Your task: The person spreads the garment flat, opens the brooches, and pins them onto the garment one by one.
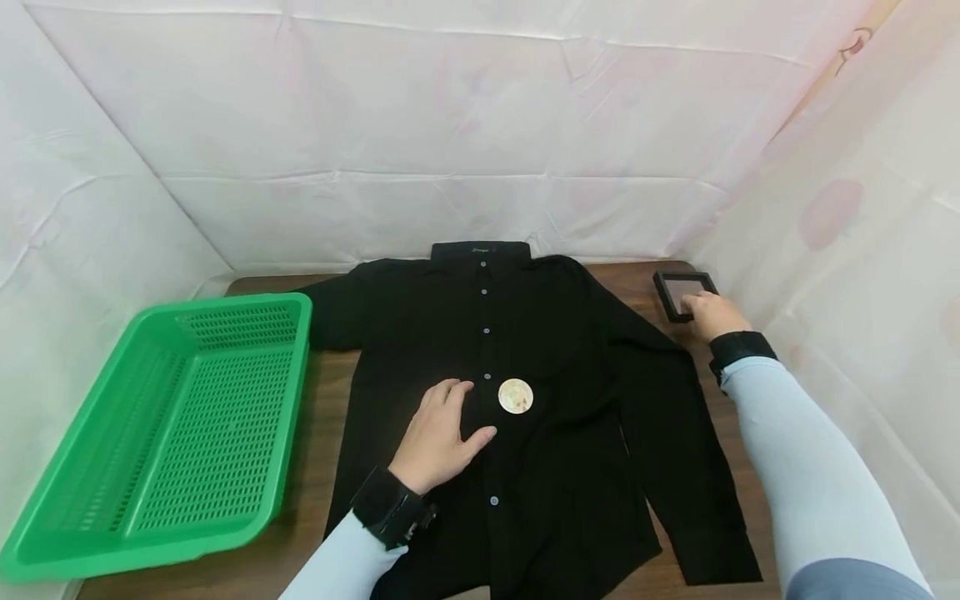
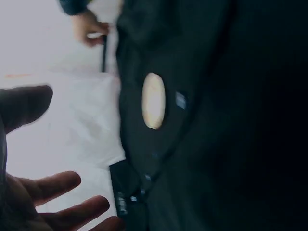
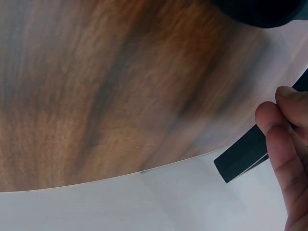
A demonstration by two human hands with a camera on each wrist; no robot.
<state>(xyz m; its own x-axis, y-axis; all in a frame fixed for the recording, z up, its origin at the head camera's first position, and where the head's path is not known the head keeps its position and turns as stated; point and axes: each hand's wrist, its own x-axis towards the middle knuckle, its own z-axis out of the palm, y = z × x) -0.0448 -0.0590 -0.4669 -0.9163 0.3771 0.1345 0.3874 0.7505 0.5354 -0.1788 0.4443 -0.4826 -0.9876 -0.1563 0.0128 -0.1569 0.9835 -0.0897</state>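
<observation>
A black long-sleeved button-up shirt lies face up, its collar toward the back. On its front, right of the button row, sits a pale round disc. My left hand is over the shirt, fingers and thumb spread and holding nothing; the disc is just beyond it. At the far right corner of the table, my right hand reaches a shallow black square box with a greyish inside. In the right wrist view, thumb and fingertips meet in a pinch at the box's edge, covering part of it.
A green slotted plastic basket takes up the left side, overlapping the shirt's sleeve in the head view. The wooden table is bordered by white cloth walls at the back and both sides.
</observation>
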